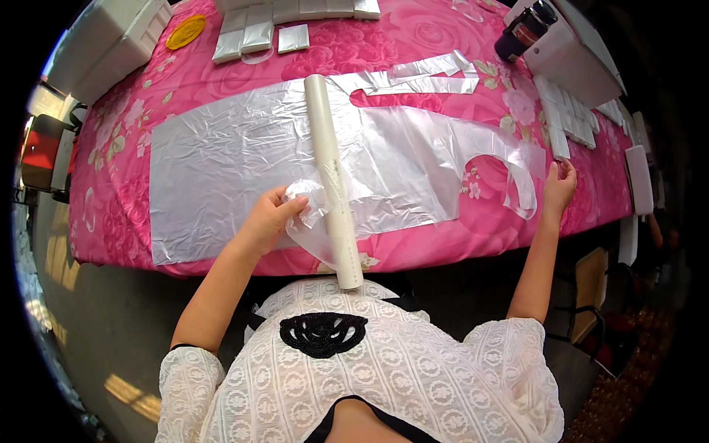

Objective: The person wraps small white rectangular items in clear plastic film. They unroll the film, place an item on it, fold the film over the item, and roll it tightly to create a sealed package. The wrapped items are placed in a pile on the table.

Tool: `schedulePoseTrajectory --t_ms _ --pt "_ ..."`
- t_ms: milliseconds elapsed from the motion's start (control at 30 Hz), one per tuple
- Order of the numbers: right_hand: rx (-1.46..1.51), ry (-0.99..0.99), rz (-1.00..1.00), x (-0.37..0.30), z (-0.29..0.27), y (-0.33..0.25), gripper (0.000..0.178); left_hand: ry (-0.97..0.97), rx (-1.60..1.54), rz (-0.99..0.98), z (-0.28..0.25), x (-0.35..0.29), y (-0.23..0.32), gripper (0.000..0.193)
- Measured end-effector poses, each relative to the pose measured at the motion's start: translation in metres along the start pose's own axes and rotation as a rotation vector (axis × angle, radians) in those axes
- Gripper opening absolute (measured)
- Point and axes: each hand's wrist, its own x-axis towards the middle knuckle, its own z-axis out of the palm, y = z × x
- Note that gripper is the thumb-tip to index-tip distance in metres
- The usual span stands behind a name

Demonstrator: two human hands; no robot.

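A thin silvery-white plastic apron (221, 159) lies spread across the table, with a cut-out and loose straps at its right part. Across it rests a long cream roll (325, 148), whose near end juts over the table edge towards my waist. My left hand (269, 218) is closed on a bunched piece of clear plastic film (306, 203) just left of the roll. At the right, beyond the apron's edge, my right hand (559, 188) has its thumb and fingertips together beside a white packet. What those fingers hold, if anything, is too small to make out.
Pink flowered cloth (369, 48) covers the table. Folded silvery packets (244, 33) stand at the back, near a yellow ring-shaped thing (186, 32). White boxes (111, 44) stand far left. A dark flask (526, 29) and rows of white packets (569, 114) are on the right.
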Motion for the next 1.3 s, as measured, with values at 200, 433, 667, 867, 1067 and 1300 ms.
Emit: schedulePoseTrajectory --t_ms 200,433,667,867,1067,1300 --pt "0.117 -0.987 -0.130 -0.169 0.008 -0.218 0.029 0.007 0.067 -0.053 -0.003 -0.001 0.000 0.022" --pt "-0.035 -1.374 -0.159 -0.233 0.027 -0.254 0.049 0.084 0.158 -0.077 -0.070 -0.028 0.040 0.020" --pt "-0.048 -1.428 -0.018 -0.229 0.019 -0.245 0.044 0.453 0.529 -0.041 -0.226 -0.079 0.044 0.014" --pt "-0.059 -1.403 -0.018 -0.231 0.019 -0.245 0.044 0.889 1.913 0.539 -0.172 -0.073 0.059 0.031" --pt "-0.037 -1.400 0.034 -0.228 0.016 -0.247 0.043 0.241 1.355 0.791 -0.010 -0.014 0.024 0.045" --pt "-0.015 -1.398 0.094 -0.225 0.013 -0.238 0.044 0.118 1.413 0.766 0.036 0.034 -0.021 0.061"
